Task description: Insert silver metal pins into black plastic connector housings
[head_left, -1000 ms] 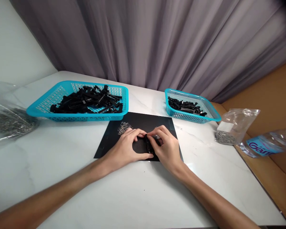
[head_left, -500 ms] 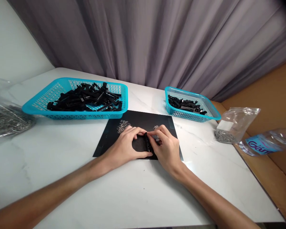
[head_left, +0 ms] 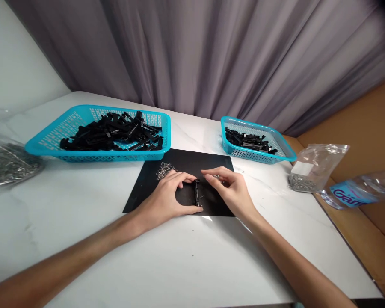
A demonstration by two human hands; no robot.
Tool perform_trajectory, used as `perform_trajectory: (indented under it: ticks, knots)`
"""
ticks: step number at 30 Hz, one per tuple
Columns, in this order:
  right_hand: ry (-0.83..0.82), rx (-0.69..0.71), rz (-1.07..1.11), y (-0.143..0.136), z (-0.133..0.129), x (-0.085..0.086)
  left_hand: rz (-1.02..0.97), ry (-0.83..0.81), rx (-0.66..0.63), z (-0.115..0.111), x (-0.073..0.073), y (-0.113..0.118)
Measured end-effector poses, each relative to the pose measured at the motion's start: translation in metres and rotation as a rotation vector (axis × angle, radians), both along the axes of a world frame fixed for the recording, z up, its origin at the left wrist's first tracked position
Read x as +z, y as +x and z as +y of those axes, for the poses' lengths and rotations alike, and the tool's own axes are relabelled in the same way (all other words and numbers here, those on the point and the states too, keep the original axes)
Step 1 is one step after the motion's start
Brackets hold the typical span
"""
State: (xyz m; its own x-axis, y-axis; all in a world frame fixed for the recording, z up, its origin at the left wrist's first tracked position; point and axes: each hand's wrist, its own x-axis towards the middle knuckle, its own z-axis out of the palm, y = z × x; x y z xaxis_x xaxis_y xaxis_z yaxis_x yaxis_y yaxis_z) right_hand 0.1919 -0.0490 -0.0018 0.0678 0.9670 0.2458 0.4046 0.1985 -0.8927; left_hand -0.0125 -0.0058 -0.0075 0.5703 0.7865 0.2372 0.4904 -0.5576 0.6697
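White marbled counter (head_left: 192,273) closest to me, two dark specks (head_left: 193,243) on it, a forearm coming in from each side. Black mat (head_left: 192,160) ahead, on the counter. Left hand (head_left: 167,194) over its near part, fingers curved in a C: thumb at the near end of a slim black part (head_left: 197,194), fingertips at the far end, so the part is held lengthwise between them, over the mat. Tiny bright sliver (head_left: 202,196) just right of the part, too small to make out. Right hand (head_left: 232,188) is apart from the part, up and to the right; thumb and index tips nearly together, narrow gap, can't tell if anything is pinched.

Bottle (head_left: 356,192) with blue label at the far right. Small metal pieces (head_left: 164,170) heaped beyond the left hand; second little heap (head_left: 217,176) partly behind the right fingers. Clear bag (head_left: 11,164) of metal bits far left, smaller labelled bag (head_left: 304,182) right. Farther back: big blue basket (head_left: 99,155) left, smaller blue basket (head_left: 269,127) right, both holding black parts. Grey-purple curtain (head_left: 179,51) behind everything.
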Motion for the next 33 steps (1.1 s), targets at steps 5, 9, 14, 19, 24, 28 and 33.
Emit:
perform_trajectory:
  ticks: [5, 9, 14, 19, 24, 28, 33]
  knots:
    - [-0.13, 0.066, 0.16, 0.002, 0.013, -0.004, 0.006, 0.0, -0.006, 0.002, 0.0, -0.001]
    - [-0.165, 0.065, 0.192, 0.0, 0.017, -0.006, 0.003, -0.002, -0.008, 0.002, -0.001, -0.002]
    - [-0.177, 0.092, 0.178, 0.0, 0.019, -0.005, -0.006, 0.008, -0.022, 0.003, -0.003, -0.002]
    - [-0.13, 0.083, 0.105, -0.001, 0.016, -0.006, -0.016, -0.006, -0.033, 0.003, -0.001, -0.001]
    - [-0.11, 0.065, 0.023, -0.001, 0.015, -0.006, -0.025, -0.014, -0.048, 0.003, 0.0, 0.001]
    - [-0.125, 0.065, -0.007, -0.002, 0.018, -0.006, -0.021, -0.011, -0.057, 0.004, 0.001, 0.0]
    - [-0.136, 0.132, -0.064, 0.006, 0.016, 0.001, 0.008, 0.015, -0.061, 0.003, 0.001, -0.001]
